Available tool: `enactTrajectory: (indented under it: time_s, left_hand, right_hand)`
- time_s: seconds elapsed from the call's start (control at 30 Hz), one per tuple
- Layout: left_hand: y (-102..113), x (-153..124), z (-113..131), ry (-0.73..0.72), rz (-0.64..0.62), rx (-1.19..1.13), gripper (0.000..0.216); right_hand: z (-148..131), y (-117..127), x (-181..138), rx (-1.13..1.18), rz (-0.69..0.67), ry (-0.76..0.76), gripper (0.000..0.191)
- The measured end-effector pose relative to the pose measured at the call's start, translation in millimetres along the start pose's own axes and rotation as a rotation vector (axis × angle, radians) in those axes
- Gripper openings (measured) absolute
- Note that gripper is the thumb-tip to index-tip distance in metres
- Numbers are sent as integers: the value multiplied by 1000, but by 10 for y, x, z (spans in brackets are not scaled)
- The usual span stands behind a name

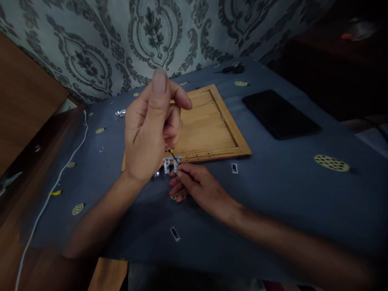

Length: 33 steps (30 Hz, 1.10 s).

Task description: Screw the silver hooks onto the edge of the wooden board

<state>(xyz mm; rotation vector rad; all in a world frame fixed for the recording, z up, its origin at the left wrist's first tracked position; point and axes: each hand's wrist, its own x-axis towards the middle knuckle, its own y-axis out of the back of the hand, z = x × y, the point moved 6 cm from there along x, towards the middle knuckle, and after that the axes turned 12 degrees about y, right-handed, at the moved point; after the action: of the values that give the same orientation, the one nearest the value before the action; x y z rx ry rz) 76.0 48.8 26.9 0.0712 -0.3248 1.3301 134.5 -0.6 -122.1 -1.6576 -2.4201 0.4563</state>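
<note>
My left hand (153, 125) is raised over the near edge of a wooden cabinet door (209, 121), thumb up and fingers curled. Below its fist shows a screwdriver (172, 154), a bit of yellow and a dark shaft; the hand hides the rest. The shaft slants down to a silver metal hinge (176, 165) at the door's near edge. My right hand (197, 182) has its thumb and forefinger closed on that hinge, the other fingers loosely bent below. Small holes run along the door's edge right of the hinge.
Another silver hinge (120, 114) lies left of the door on the blue patterned cloth (273, 194). A black tablet-like slab (280, 113) lies at right, a dark object (235, 68) at the back. A white cable (65, 167) runs along the left edge.
</note>
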Motion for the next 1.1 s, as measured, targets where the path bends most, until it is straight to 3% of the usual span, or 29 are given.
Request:
enactTrajectory:
  time_s: [0.8,0.97,1.1]
  left_hand:
    - [-21,0,-131,22,-36,121,38]
    - [-18,10,-158,-1,-28,-11,36]
    - [-29,1,-131,-32,-3,21,43]
  right_hand:
    - [0,3,8,6,11,0,14]
    - [12,3,5,20,9,2,14]
    - [12,-2,13,10,22,-14,14]
